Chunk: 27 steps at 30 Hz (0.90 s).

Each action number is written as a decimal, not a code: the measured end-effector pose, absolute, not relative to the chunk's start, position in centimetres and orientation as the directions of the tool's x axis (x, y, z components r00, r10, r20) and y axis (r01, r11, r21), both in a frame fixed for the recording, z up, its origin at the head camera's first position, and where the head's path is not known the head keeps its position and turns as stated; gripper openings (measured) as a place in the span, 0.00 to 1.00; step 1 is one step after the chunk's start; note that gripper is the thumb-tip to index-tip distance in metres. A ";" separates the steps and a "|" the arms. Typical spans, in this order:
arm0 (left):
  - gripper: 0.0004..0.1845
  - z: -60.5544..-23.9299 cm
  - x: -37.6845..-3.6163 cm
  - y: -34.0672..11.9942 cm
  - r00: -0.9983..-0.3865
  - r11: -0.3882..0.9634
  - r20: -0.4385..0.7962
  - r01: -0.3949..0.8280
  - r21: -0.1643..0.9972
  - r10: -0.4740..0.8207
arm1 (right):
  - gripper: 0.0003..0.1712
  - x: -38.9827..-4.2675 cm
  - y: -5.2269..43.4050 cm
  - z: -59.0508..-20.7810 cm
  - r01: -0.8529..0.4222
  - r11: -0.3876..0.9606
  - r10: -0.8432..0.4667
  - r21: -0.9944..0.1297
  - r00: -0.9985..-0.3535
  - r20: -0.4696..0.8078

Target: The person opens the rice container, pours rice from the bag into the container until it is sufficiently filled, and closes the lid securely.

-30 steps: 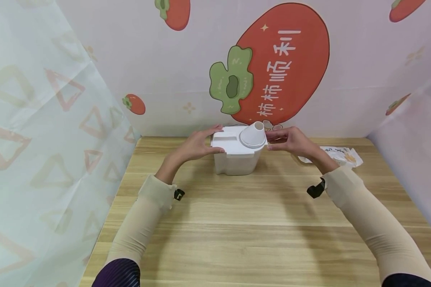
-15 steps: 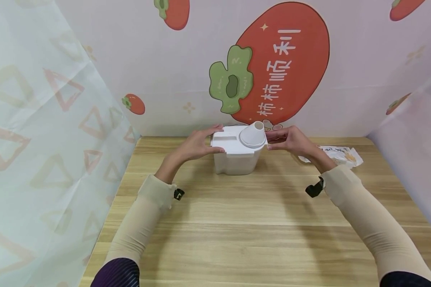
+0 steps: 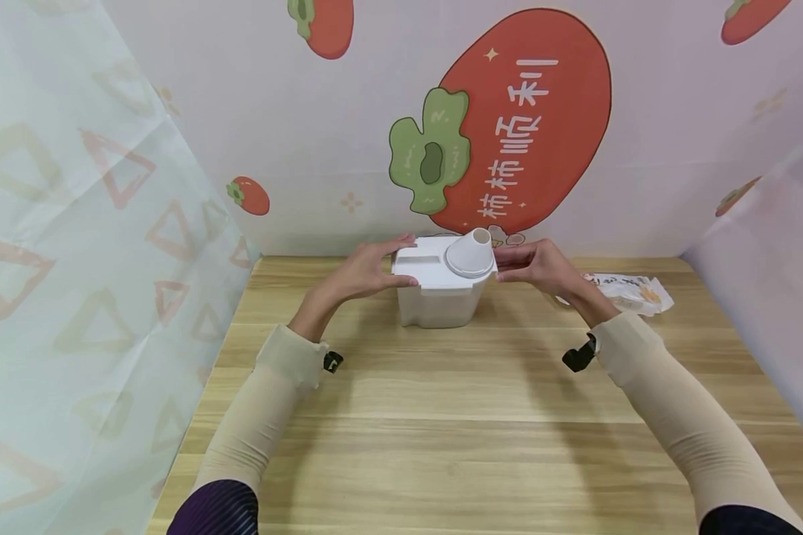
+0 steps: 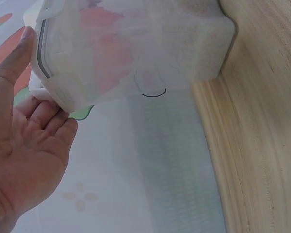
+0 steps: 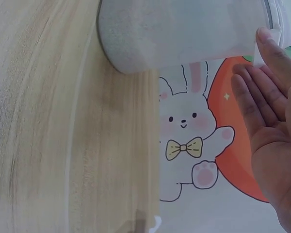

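Observation:
A translucent storage container [image 3: 438,308] with a white lid [image 3: 435,284] stands on the wooden table against the back wall. On the lid's right half sits a white cone-shaped cup [image 3: 470,254], its narrow end up. My left hand [image 3: 368,271] grips the lid's left end, thumb on the near edge and fingers at the far edge. My right hand [image 3: 542,265] is at the lid's right end. In the right wrist view its thumb presses a white tab [image 5: 258,57], the other fingers lying nearly straight behind it. Pale grainy contents [image 4: 203,48] show low in the container.
A white printed packet [image 3: 632,293] lies on the wooden table [image 3: 442,431] to the right, partly behind my right wrist. A patterned back wall [image 3: 321,163] rises directly behind the container, with covered side walls at left and right.
My right wrist and forearm have shifted slightly to the left. The container and my left hand have stayed in place.

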<state>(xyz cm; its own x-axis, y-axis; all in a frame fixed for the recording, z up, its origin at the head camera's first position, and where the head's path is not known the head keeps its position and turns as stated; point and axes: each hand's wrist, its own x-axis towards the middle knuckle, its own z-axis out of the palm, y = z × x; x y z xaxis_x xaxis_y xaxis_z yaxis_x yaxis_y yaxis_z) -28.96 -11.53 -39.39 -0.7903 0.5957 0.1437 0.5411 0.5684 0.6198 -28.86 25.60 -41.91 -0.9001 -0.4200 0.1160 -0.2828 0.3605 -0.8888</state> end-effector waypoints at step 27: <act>0.46 -39.6 -29.1 -11.3 -0.791 0.588 0.108 0.531 0.611 0.602 | 0.30 -28.2 25.8 -42.8 -0.324 0.369 -0.424 -0.871 -0.893 0.152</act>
